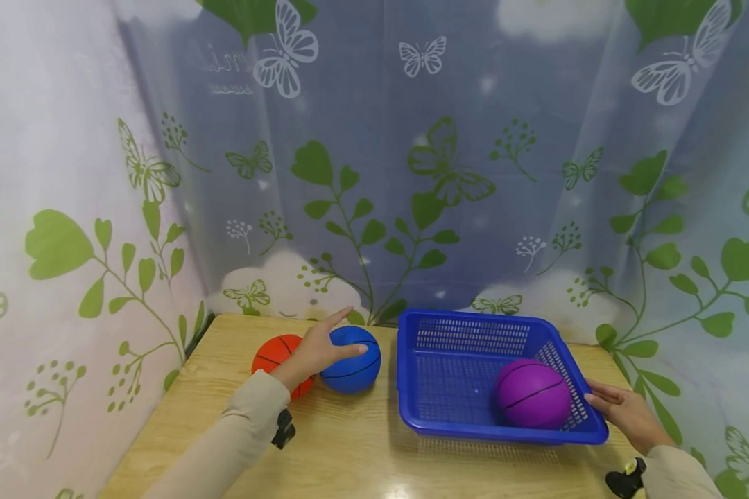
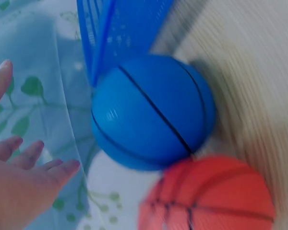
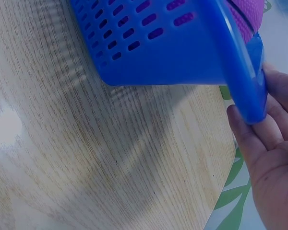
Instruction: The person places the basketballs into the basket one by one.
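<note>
My left hand (image 1: 319,352) hovers by the blue ball (image 1: 351,360), thumb and fingers spread apart. In the left wrist view its fingers stand apart from the ball, holding nothing. Close beside the blue ball lies a red-orange ball (image 2: 209,196), partly hidden by my left arm in the head view. With thumb above and fingers beneath, my right hand (image 3: 278,129) pinches the right rim of a blue plastic basket (image 1: 462,430). A purple ball (image 1: 533,394) sits inside the basket, towards its right end. All the balls have black basketball lines.
The basket and balls are on a light wooden table (image 1: 349,450). A printed curtain (image 1: 374,173) with butterflies and leaves hangs behind the table and at both sides. The basket stands to the right of the blue ball, with a strip of table between them.
</note>
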`<state>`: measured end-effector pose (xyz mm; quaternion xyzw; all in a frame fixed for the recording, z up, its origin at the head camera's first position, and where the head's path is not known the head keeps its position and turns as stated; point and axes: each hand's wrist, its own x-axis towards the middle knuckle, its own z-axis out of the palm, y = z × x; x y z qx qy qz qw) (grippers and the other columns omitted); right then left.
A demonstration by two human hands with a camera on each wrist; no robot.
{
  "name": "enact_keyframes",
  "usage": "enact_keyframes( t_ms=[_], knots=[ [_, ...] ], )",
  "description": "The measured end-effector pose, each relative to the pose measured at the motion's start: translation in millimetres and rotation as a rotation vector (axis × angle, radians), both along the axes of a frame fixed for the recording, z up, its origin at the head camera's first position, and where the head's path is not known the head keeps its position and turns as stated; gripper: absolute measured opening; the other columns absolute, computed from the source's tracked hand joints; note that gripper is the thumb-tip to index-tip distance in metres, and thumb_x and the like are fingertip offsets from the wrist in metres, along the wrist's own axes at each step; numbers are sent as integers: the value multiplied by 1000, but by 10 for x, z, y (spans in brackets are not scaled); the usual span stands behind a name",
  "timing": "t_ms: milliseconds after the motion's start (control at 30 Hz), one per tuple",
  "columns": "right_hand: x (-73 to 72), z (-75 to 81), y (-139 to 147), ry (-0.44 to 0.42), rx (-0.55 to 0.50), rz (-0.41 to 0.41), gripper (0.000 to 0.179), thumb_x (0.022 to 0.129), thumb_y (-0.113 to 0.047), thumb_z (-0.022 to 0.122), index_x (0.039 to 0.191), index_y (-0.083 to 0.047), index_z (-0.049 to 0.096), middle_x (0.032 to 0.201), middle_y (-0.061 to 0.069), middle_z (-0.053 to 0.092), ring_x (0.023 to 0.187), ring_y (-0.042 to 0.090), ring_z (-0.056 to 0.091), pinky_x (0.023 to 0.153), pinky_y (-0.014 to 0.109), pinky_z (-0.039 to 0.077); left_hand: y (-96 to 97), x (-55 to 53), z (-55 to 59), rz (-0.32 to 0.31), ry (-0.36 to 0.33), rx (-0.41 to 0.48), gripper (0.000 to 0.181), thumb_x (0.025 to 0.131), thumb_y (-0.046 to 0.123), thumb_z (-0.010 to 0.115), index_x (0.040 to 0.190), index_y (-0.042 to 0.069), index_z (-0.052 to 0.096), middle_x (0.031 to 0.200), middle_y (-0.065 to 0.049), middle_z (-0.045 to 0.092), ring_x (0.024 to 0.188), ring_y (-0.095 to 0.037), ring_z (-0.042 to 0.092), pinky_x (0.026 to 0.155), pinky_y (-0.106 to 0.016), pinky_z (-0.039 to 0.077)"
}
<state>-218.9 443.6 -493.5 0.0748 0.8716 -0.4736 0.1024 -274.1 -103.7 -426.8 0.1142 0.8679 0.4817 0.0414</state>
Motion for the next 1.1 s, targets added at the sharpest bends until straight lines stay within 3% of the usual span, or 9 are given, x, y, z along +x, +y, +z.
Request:
enact_keyframes(
  t_ms=[33,67,233,267,300,533,733,867,1100],
  knots=[
    [-3,0,-2,0,2,-3,73,96,-36,57,144,11,29,140,30,43,91,-9,57,89,34,53,-66,8,-7,22,3,-5,84,78,37,79,150,26,35,154,-11,33,139,-39,30,103,-58,37],
    [-4,1,-3,0,2,-2,72,97,-35,57,144,12,29,140,30,43,91,-9,57,89,34,54,-133,18,-12,42,3,-5,85,78,36,80,150,25,35,153,-11,33,133,-41,38,100,-58,41],
    [-10,6,-11,6,-4,0,73,97,-35,56,144,13,28,140,32,42,90,-8,58,88,32,54,-477,64,-79,159,41,-60,85,80,30,79,150,17,34,153,-18,32,134,-44,35,101,-61,38],
    [-11,4,-12,6,-7,-1,73,97,-35,56,144,13,28,140,32,42,90,-8,58,88,31,54,-550,69,-104,173,49,-70,85,81,28,78,151,15,33,153,-19,31,134,-45,34,102,-61,37],
    [-12,2,-12,8,-7,1,72,97,-35,56,143,14,28,139,32,42,90,-8,58,88,31,54,-620,74,-128,189,60,-86,84,81,28,78,151,13,33,153,-20,30,139,-43,25,105,-62,32],
    [-7,-16,-7,10,-25,-7,73,96,-35,58,144,13,29,139,30,44,88,-11,58,86,29,54,-996,129,-336,238,19,-103,91,80,32,78,151,6,27,154,-23,26,140,-45,22,107,-62,29],
    [-2,4,9,3,-9,0,75,96,-38,57,145,12,28,141,31,41,89,-11,57,88,32,54,-1058,189,-581,293,-68,-40,99,79,36,79,153,5,21,154,-25,22,138,-47,24,105,-63,32],
    [-11,-2,14,-6,-8,-5,75,96,-38,57,145,11,28,142,31,39,90,-9,58,89,33,53,-1041,225,-728,335,-83,7,100,79,36,79,153,5,19,153,-25,24,135,-48,30,102,-61,37],
    [-15,-30,4,4,-21,-6,73,97,-35,57,144,12,29,141,31,40,90,-8,59,88,33,54,-1052,255,-863,382,-90,32,103,77,34,81,153,3,17,152,-27,24,134,-48,32,104,-61,36]
  ],
)
